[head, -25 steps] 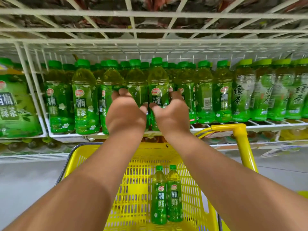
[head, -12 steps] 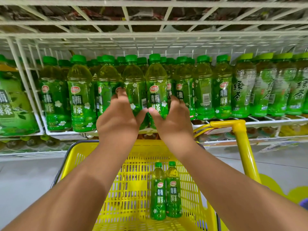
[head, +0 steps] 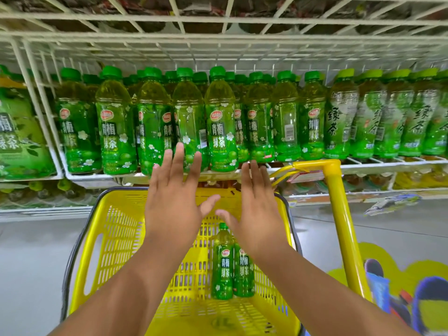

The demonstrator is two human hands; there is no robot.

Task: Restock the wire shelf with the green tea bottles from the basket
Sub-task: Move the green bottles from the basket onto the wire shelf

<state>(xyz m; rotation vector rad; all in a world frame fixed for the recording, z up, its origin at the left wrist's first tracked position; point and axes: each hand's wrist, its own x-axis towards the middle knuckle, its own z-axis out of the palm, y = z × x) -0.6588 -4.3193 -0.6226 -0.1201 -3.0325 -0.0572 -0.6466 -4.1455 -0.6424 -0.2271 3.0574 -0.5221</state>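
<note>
A shop aisle with a pale floor [head: 29, 258] and a white wire shelf [head: 169, 177] across the top of the view, another wire rack close above it. At the far left of the shelf, behind a wire divider, stand large green packs [head: 19, 141]. Next comes a tight row of green tea bottles [head: 114, 127] with green caps, upright and touching one another, with more rows behind them. Further right stand paler bottles [head: 339, 122] with lighter green caps and different lettering.

Below the shelf edge sits a yellow plastic basket [head: 111, 238] with slotted walls. The left hand [head: 173, 202] is over the basket's far rim with its fingers straight and spread, the fingertips [head: 180, 147] in front of the lower part of a front-row bottle; whether they touch it cannot be told. The right hand [head: 254, 209] is beside it, fingers also straight and apart, holding nothing, its tips near the shelf edge. Two tea bottles [head: 223, 267] lie side by side on the basket floor, caps pointing toward the shelf, partly hidden by the right wrist. The basket's yellow handle [head: 339, 214] rises at the right.
</note>
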